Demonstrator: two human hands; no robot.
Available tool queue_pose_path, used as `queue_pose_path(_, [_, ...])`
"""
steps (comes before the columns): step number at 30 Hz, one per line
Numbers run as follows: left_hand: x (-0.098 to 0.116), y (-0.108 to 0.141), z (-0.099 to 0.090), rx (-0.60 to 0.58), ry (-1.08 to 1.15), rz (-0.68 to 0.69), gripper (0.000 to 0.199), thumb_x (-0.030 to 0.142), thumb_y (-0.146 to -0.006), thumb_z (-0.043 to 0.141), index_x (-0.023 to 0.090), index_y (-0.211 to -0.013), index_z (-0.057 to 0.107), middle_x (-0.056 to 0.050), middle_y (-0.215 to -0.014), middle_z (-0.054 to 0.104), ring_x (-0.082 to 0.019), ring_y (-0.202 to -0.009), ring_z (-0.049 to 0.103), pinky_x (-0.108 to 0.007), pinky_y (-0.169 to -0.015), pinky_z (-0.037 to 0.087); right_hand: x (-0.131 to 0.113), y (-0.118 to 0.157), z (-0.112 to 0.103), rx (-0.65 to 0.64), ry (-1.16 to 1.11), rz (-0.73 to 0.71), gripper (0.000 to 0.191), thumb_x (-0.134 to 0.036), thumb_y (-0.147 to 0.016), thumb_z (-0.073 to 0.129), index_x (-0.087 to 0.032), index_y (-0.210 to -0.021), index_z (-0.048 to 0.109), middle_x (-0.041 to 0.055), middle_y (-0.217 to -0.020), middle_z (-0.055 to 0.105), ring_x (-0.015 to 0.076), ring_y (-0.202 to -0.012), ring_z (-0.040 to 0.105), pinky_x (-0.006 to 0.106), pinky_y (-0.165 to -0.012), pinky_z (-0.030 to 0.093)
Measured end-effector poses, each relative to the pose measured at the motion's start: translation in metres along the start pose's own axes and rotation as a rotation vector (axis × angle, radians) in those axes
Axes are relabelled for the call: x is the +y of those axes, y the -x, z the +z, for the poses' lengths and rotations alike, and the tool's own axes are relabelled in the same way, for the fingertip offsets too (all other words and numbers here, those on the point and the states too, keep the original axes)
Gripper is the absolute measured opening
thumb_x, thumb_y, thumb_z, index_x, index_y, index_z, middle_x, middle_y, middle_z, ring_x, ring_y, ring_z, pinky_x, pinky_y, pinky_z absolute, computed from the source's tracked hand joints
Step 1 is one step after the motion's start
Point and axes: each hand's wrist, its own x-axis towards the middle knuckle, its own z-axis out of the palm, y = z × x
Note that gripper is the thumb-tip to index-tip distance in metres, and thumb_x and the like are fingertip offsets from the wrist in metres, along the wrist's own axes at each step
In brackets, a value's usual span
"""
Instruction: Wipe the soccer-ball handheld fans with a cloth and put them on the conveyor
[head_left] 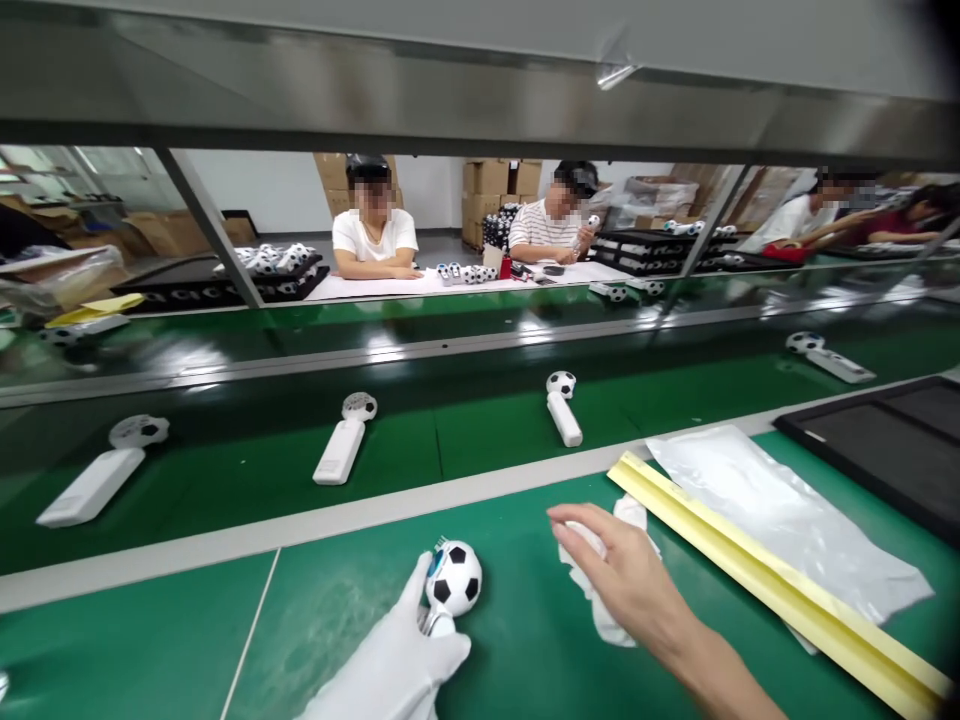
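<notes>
In the lower middle of the head view, my left hand [409,640], in a white glove, is closed around the neck of a handheld fan [454,578]. The fan's round head is patterned like a black-and-white football, with a blue part showing on its left side. To the right, my bare right hand [626,570] is over a crumpled white cloth [609,618]. Its thumb and forefinger come close together, with the cloth showing between and around them. The other fingers are mostly hidden.
Football-patterned fans [341,450] lie spaced along the green conveyor belt [457,400]. A yellow strip [750,560], a clear plastic bag [780,510] and a black tray [892,440] are at my right. Co-workers [375,235] sit opposite, and a shelf [450,90] spans overhead.
</notes>
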Motion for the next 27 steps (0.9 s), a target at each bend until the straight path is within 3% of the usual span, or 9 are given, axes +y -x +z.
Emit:
queue_pose_path(2, [0.002,0.0,-0.003,-0.01,-0.058,0.018,0.083,0.02,-0.074,0.065,0.02,-0.14,0.015,-0.007,-0.097,0.061,-0.01,-0.058,0.058,-0.019,-0.049,0.047,0.019,0.005,-0.017,0.013,0.296,-0.013,0.026,-0.04,-0.079,0.059,-0.028,-0.102,0.066,0.0055,-0.109,0.063,0.0298,-0.096,0.057,0.041,-0.082,0.045])
queue_pose_path(5, [0.004,0.004,-0.007,-0.052,-0.149,0.018,0.049,0.033,-0.085,0.056,0.015,-0.128,0.038,-0.008,-0.099,0.058,-0.011,-0.068,0.058,-0.024,-0.057,0.052,0.044,0.014,-0.032,-0.022,0.683,0.031,0.04,-0.032,-0.08,0.055,-0.026,-0.119,0.055,0.0065,-0.125,0.053,0.0317,-0.094,0.059,0.045,-0.077,0.048])
queue_pose_path(10, [0.012,0.022,-0.01,-0.086,-0.269,0.018,0.041,0.042,-0.088,0.049,0.014,-0.118,0.047,-0.006,-0.093,0.058,-0.011,-0.068,0.057,-0.025,-0.057,0.052,0.065,0.022,-0.032,-0.157,1.045,-0.048,0.049,-0.022,-0.083,0.048,-0.023,-0.131,0.041,0.0112,-0.132,0.044,0.0292,-0.081,0.063,0.043,-0.062,0.053])
queue_pose_path(12, [0.016,0.032,-0.01,-0.08,-0.302,0.028,0.04,0.042,-0.088,0.05,0.014,-0.117,0.048,-0.006,-0.093,0.058,-0.012,-0.069,0.057,-0.026,-0.058,0.052,0.061,0.023,-0.031,-0.111,1.038,-0.1,0.043,-0.023,-0.085,0.044,-0.023,-0.129,0.042,0.0119,-0.128,0.047,0.0285,-0.081,0.063,0.042,-0.061,0.054])
queue_pose_path(15, [0.02,0.041,-0.007,-0.058,-0.34,0.042,0.038,0.04,-0.088,0.051,0.015,-0.116,0.049,-0.006,-0.093,0.058,-0.012,-0.07,0.057,-0.027,-0.06,0.052,0.036,0.023,-0.024,-0.051,0.863,-0.228,0.037,-0.03,-0.089,0.041,-0.029,-0.125,0.043,0.009,-0.124,0.047,0.0265,-0.089,0.061,0.039,-0.066,0.054])
queue_pose_path(18, [0.02,0.039,-0.004,-0.044,-0.375,0.05,0.04,0.039,-0.087,0.053,0.013,-0.117,0.047,-0.005,-0.088,0.059,-0.012,-0.066,0.057,-0.027,-0.06,0.052,0.0,0.023,0.005,-0.116,0.676,-0.419,0.035,-0.028,-0.089,0.04,-0.033,-0.125,0.041,0.0081,-0.122,0.046,0.0229,-0.09,0.06,0.034,-0.065,0.053])
queue_pose_path(21, [0.018,0.029,-0.003,-0.042,-0.416,0.061,0.04,0.04,-0.087,0.051,0.013,-0.116,0.048,-0.004,-0.085,0.059,-0.011,-0.063,0.057,-0.026,-0.059,0.051,-0.024,0.024,0.044,-0.215,0.67,-0.542,0.042,-0.019,-0.087,0.041,-0.035,-0.126,0.04,0.0097,-0.121,0.046,0.0176,-0.068,0.06,0.033,-0.055,0.052])
queue_pose_path(24, [0.017,0.019,-0.004,-0.045,-0.459,0.084,0.038,0.041,-0.088,0.05,0.013,-0.113,0.05,-0.004,-0.086,0.059,-0.01,-0.064,0.056,-0.025,-0.058,0.051,-0.025,0.022,0.069,-0.224,0.777,-0.61,0.048,-0.012,-0.083,0.044,-0.034,-0.125,0.043,0.0105,-0.118,0.047,0.0167,-0.057,0.058,0.031,-0.046,0.048])
queue_pose_path(27, [0.018,0.013,-0.005,-0.051,-0.501,0.128,0.036,0.04,-0.087,0.051,0.012,-0.111,0.051,-0.003,-0.084,0.059,-0.01,-0.062,0.056,-0.024,-0.057,0.05,-0.012,0.013,0.069,-0.176,0.835,-0.633,0.047,-0.01,-0.081,0.045,-0.033,-0.121,0.047,0.0105,-0.116,0.049,0.0161,-0.053,0.057,0.029,-0.043,0.045])
